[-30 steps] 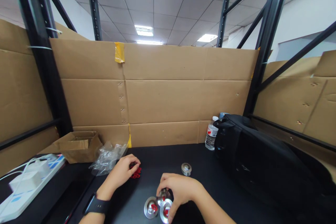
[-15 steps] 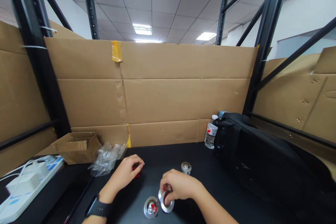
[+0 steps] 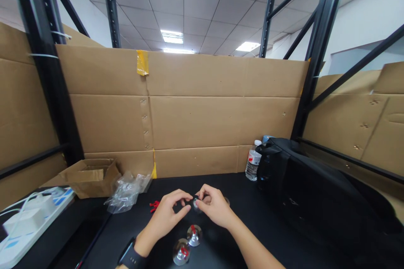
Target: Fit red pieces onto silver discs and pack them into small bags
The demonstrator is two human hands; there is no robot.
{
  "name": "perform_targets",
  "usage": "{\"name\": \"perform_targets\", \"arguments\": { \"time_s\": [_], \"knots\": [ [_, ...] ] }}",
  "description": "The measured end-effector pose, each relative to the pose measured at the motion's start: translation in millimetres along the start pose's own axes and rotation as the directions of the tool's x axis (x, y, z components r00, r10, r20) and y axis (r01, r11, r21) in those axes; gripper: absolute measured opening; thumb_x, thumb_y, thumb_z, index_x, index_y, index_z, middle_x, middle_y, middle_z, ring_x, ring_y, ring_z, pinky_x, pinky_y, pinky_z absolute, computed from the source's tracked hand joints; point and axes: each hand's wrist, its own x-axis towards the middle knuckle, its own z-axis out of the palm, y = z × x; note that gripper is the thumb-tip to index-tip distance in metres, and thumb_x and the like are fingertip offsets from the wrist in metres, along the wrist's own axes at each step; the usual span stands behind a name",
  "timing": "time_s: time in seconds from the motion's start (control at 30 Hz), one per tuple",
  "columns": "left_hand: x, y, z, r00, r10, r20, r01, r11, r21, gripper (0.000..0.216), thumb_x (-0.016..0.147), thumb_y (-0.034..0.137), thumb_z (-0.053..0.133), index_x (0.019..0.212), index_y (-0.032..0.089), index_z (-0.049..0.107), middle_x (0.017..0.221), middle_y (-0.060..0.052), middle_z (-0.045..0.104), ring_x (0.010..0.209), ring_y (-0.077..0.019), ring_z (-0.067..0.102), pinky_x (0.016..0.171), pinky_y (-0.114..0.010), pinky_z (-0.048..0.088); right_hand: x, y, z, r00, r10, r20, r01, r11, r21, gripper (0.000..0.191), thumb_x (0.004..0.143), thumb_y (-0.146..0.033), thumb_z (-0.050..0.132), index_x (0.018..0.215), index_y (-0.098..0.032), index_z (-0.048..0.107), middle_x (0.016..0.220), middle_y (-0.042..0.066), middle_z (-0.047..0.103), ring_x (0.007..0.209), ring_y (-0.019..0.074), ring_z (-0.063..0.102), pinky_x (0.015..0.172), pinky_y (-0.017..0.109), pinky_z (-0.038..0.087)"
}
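Note:
My right hand (image 3: 216, 207) pinches a small round silvery metal piece (image 3: 196, 204) just above the black tabletop. My left hand (image 3: 170, 214) is beside it, thumb and fingers apart, fingertips very near the metal piece; whether they touch is hard to see. Below the hands, two shiny flared metal pieces, one nearer (image 3: 178, 255) and one farther (image 3: 196, 239), lie side by side, each with a red part on top. Several small red pieces (image 3: 154, 206) form a little pile left of my left hand. Behind my right hand, another metal piece (image 3: 227, 201) is mostly hidden.
A black bag (image 3: 303, 193) fills the right side, with a water bottle (image 3: 253, 160) beside it. At left are a small cardboard box (image 3: 97, 183), a crumpled clear plastic bag (image 3: 128, 195) and a white power strip (image 3: 38, 227). Cardboard walls (image 3: 195, 122) surround the tabletop.
My right hand has let go of the flared metal piece, moved up and away, and holds another metal piece. My left hand has left the red pieces and come right, towards my right hand.

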Motion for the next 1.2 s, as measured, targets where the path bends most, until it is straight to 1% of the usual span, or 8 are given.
{"name": "perform_targets", "arguments": {
  "time_s": [0.13,0.37,0.5,0.6,0.7,0.9,1.03,1.2],
  "knots": [
    [-0.3,5.7,8.3,0.998,0.062,-0.007,-0.063,0.998,-0.02,0.023,0.093,0.033,0.063,0.112,0.025,0.071,0.104,-0.007,0.071,0.088,-0.018,0.065,0.083,-0.029,0.051,-1.0,2.8,11.2,0.999,-0.002,0.051,-0.01,0.972,0.233,0.035,0.08,-0.038,0.076,0.08,-0.021,0.046,0.094,0.002,0.071,0.065,0.0121,0.066,0.061,0.023,0.049],
    [-1.0,5.7,12.5,0.997,0.068,-0.037,-0.069,0.997,-0.016,0.013,0.094,0.028,0.06,0.093,0.021,0.07,0.087,-0.004,0.069,0.081,-0.0167,0.065,0.078,-0.027,0.049,-2.6,-2.0,18.1,0.992,-0.013,0.125,-0.04,0.91,0.412,0.049,0.064,-0.037,0.091,0.082,-0.02,0.048,0.093,0.002,0.07,0.076,0.0142,0.069,0.071,0.027,0.053],
    [-3.1,3.9,11.8,0.997,0.051,-0.05,-0.047,0.996,0.077,0.012,0.091,0.021,0.058,0.083,0.02,0.067,0.079,-0.003,0.067,0.076,-0.0166,0.062,0.073,-0.027,0.046,-3.4,-6.6,16.9,0.992,0.003,0.125,-0.045,0.941,0.336,0.052,0.057,-0.036,0.094,0.084,-0.019,0.052,0.091,0.001,0.071,0.071,0.0127,0.067,0.064,0.023,0.051],
    [-3.2,-2.3,15.2,0.995,-0.031,-0.091,0.039,0.995,0.087,0.013,0.086,0.02,0.059,0.074,0.019,0.065,0.072,-0.001,0.067,0.07,-0.0163,0.062,0.07,-0.027,0.045,-2.5,-9.6,17.7,0.997,0.031,0.076,-0.054,0.946,0.319,0.049,0.061,-0.042,0.091,0.082,-0.019,0.054,0.089,0.003,0.072,0.07,0.0135,0.067,0.064,0.025,0.053],
    [-1.3,-11.4,23.1,0.985,-0.144,-0.099,0.138,0.988,-0.065,0.013,0.085,0.023,0.059,0.074,0.018,0.065,0.069,-0.001,0.068,0.067,-0.0161,0.063,0.067,-0.026,0.048,-1.3,-9.3,17.5,0.997,0.06,0.043,-0.071,0.946,0.317,0.046,0.066,-0.046,0.088,0.083,-0.018,0.056,0.087,0.004,0.072,0.071,0.0161,0.07,0.068,0.03,0.057],
    [2.7,-25.7,30.0,0.958,-0.265,-0.108,0.202,0.894,-0.401,0.011,0.085,0.028,0.058,0.083,0.018,0.06,0.07,-0.001,0.067,0.066,-0.0161,0.067,0.067,-0.026,0.052,-2.6,-5.0,14.8,0.996,-0.035,0.077,0.021,0.985,0.174,0.057,0.059,-0.034,0.092,0.107,-0.021,0.064,0.111,0.007,0.071,0.099,0.0241,0.071,0.081,0.035,0.058],
    [2.7,-29.7,29.8,0.957,-0.283,-0.063,0.217,0.842,-0.495,0.003,0.077,0.018,0.059,0.079,0.018,0.057,0.067,0.002,0.065,0.064,-0.0149,0.067,0.064,-0.025,0.051,-4.7,-5.3,19.6,0.996,-0.051,0.08,0.039,0.99,0.137,0.044,0.072,-0.033,0.084,0.109,-0.021,0.064,0.111,0.008,0.071,0.096,0.0235,0.072,0.081,0.036,0.058],
    [4.7,-32.8,33.4,0.959,-0.274,-0.073,0.192,0.816,-0.545,0.011,0.067,0.012,0.058,0.077,0.018,0.055,0.07,0.003,0.062,0.065,-0.0123,0.063,0.062,-0.021,0.047,-5.4,-5.3,21.8,0.997,-0.032,0.072,0.023,0.992,0.127,0.039,0.073,-0.029,0.082,0.106,-0.021,0.064,0.104,0.006,0.072,0.095,0.0231,0.072,0.081,0.035,0.058]
  ]
}}
